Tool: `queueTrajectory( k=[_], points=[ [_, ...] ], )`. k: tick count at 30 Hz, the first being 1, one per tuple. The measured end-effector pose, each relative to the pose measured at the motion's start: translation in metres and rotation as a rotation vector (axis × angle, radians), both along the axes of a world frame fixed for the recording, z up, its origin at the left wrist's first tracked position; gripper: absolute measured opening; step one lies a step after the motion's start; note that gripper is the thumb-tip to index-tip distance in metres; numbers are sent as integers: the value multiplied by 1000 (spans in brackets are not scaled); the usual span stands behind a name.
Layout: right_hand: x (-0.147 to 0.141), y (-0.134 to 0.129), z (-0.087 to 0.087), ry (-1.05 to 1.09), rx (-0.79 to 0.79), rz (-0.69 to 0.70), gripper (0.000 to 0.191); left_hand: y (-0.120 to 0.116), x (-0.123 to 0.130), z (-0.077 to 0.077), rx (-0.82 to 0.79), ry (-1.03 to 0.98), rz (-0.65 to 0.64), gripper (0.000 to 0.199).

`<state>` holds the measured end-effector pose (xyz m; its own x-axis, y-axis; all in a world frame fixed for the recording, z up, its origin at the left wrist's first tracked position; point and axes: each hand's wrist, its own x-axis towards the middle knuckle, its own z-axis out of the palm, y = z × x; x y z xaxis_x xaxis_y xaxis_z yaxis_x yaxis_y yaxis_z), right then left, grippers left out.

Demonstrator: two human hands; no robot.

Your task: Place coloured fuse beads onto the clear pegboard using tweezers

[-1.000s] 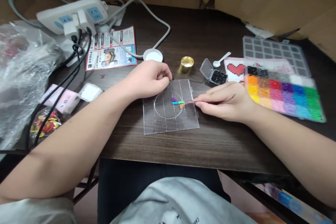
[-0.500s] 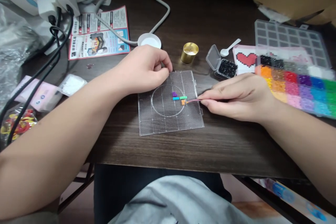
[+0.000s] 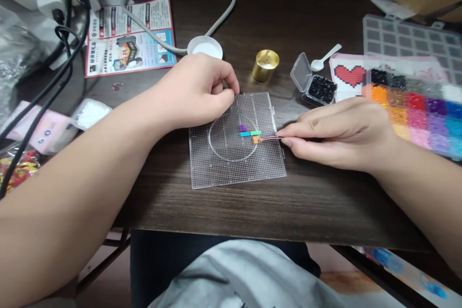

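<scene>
On the desk lies a clear pegboard (image 3: 231, 173) dotted with tiny pegs. A clear ring (image 3: 216, 153) shows on it, and small groups of purple beads (image 3: 242, 128), blue beads (image 3: 245, 134), green beads (image 3: 256, 133) and orange beads (image 3: 255, 139) sit close together. My left hand (image 3: 202, 89) has curled fingers and grips the board's far left edge; its fingertips are partly hidden. Between thumb and fingers of my right hand (image 3: 339, 134) are thin pinkish tweezers (image 3: 272, 137). Their tip, with a speck of orange, is just right of the orange beads.
Behind the board stand a gold cup (image 3: 265, 65) and a white round disc (image 3: 205, 48). To the right are an open box of black beads (image 3: 322, 89), a white spoon (image 3: 327, 57) and a sectioned bead case (image 3: 418, 103). Black cables (image 3: 68, 65) and a leaflet (image 3: 132, 38) lie left.
The whole view has shifted a little, so the cup and bead boxes appear further right. Both hands keep their grips, and the tweezers' tip stays beside the orange beads.
</scene>
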<state>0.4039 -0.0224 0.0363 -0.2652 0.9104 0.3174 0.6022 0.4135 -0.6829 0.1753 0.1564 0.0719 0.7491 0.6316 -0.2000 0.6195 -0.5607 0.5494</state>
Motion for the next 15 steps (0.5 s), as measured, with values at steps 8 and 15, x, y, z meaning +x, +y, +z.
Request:
queueTrajectory(
  k=[8, 15],
  points=[
    [0, 0, 0, -27, 25, 2, 26, -1, 0, 1, 7, 0, -2, 20],
    [-1, 1, 1, -2, 27, 25, 26, -2, 0, 1, -4, 17, 2, 23]
  ],
)
